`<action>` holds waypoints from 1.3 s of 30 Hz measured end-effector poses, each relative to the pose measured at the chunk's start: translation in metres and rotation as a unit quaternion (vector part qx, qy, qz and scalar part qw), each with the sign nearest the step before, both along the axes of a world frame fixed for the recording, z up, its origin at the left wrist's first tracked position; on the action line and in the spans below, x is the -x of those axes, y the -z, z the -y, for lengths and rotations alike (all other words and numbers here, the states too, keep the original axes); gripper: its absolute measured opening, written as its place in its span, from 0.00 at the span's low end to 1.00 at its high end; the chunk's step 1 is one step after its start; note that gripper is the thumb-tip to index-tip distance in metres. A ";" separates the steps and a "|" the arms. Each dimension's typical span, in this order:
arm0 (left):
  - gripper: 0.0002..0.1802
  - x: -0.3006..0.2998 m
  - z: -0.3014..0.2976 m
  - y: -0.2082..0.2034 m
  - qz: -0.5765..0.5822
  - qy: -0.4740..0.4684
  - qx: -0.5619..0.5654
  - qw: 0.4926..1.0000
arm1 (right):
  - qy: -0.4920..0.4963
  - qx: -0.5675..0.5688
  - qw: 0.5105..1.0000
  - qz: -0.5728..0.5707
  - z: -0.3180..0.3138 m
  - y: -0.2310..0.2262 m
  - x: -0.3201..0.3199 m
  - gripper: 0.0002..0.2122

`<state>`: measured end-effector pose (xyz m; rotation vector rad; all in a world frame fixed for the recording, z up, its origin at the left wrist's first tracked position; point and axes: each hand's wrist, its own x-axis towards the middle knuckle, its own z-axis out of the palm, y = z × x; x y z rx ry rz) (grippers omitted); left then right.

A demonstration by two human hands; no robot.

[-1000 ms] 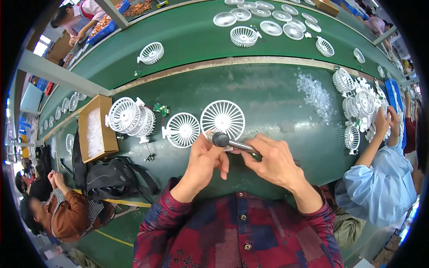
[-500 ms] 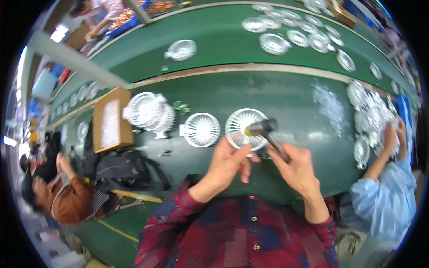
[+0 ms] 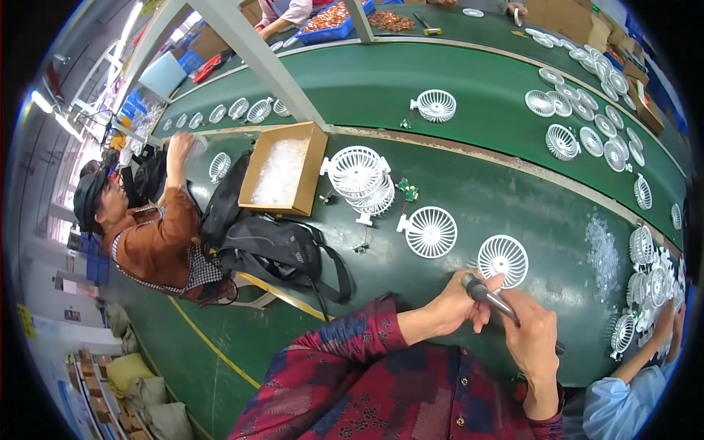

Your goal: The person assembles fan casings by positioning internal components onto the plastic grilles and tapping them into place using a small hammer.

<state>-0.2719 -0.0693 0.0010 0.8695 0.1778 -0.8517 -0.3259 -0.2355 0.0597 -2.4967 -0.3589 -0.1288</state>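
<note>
My right hand (image 3: 533, 334) is closed around the handle of a hammer (image 3: 480, 290), whose dark head lies over the fingers of my left hand. My left hand (image 3: 449, 306) is bent closed, its thumb by the lower rim of a white round fan housing (image 3: 503, 258). The hammer partly covers those fingers, and I cannot make out what is in them. That housing lies on the green table (image 3: 440, 282), its ribs spreading from a central hub. To its left sits another white fan housing (image 3: 431, 232) with a side lug.
Further left are stacked fan housings (image 3: 357, 172), green circuit boards (image 3: 408, 191), a cardboard box (image 3: 312, 169) and a black backpack (image 3: 275, 249). Clear small pieces (image 3: 601, 253) lie right. Co-workers sit on both sides. Beyond a ledge, a green belt (image 3: 491, 110) carries more housings.
The view has swung left. The hammer head, earlier over the housing's hub, is now back below its rim by my left hand. The left co-worker's arm is now raised forward.
</note>
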 end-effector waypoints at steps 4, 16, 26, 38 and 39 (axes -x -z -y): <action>0.25 0.000 0.002 -0.016 -0.067 0.029 0.020 0.997 | 0.016 0.056 0.998 -0.006 -0.014 -0.011 0.000 0.13; 0.19 0.023 -0.025 -0.014 0.444 -0.007 -0.258 0.858 | 0.214 -0.438 0.835 -0.255 0.018 -0.010 -0.036 0.06; 0.20 0.006 -0.013 0.016 0.748 0.015 -0.424 0.510 | 0.146 -0.042 0.965 -0.216 0.044 0.061 -0.063 0.12; 0.20 0.004 -0.009 0.012 0.751 0.000 -0.439 0.494 | 0.203 -0.201 0.958 -0.027 0.040 0.024 0.014 0.14; 0.20 0.004 -0.010 0.011 0.749 0.005 -0.443 0.492 | 0.184 -0.144 0.971 0.054 0.039 0.025 0.019 0.14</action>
